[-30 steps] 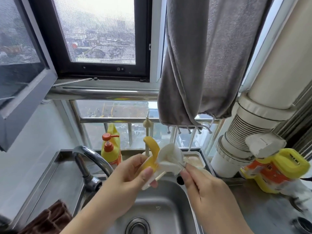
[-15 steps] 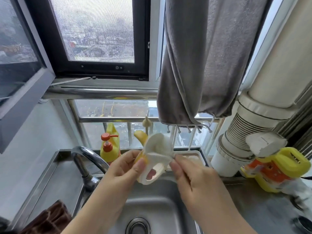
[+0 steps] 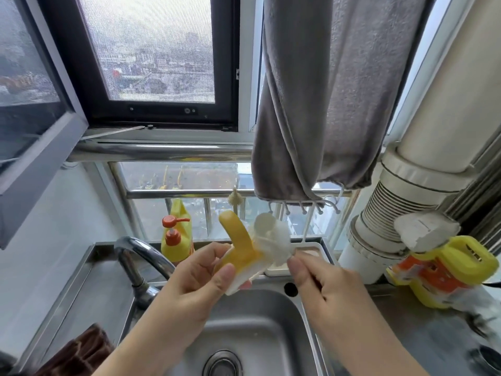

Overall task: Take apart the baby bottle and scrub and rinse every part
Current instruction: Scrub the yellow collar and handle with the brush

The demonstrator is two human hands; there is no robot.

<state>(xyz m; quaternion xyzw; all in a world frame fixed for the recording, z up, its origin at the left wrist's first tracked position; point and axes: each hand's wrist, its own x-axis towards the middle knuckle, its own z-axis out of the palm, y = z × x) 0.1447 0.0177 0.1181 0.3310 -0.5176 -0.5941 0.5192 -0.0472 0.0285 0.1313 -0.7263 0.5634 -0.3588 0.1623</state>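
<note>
My left hand [image 3: 198, 278] grips a banana-shaped yellow and white piece [image 3: 240, 246] above the steel sink [image 3: 260, 335], thumb on its white lower end. Its yellow tip points up and away. My right hand [image 3: 314, 278] pinches the handle of a small white brush [image 3: 273, 237], whose fluffy head and round white tip lie against the right side of the yellow piece. The brush handle is mostly hidden by my fingers.
A chrome faucet [image 3: 138, 256] curves at the left of the sink. A yellow soap bottle with an orange pump [image 3: 176, 234] stands behind it. A white tray [image 3: 306, 256] sits at the sink's back edge. A yellow and orange bottle [image 3: 439, 270] lies at right; a brown cloth [image 3: 78, 351] at lower left.
The yellow piece has been turned in my left hand, so its yellow side now faces me. The brush head has shifted to its right side.
</note>
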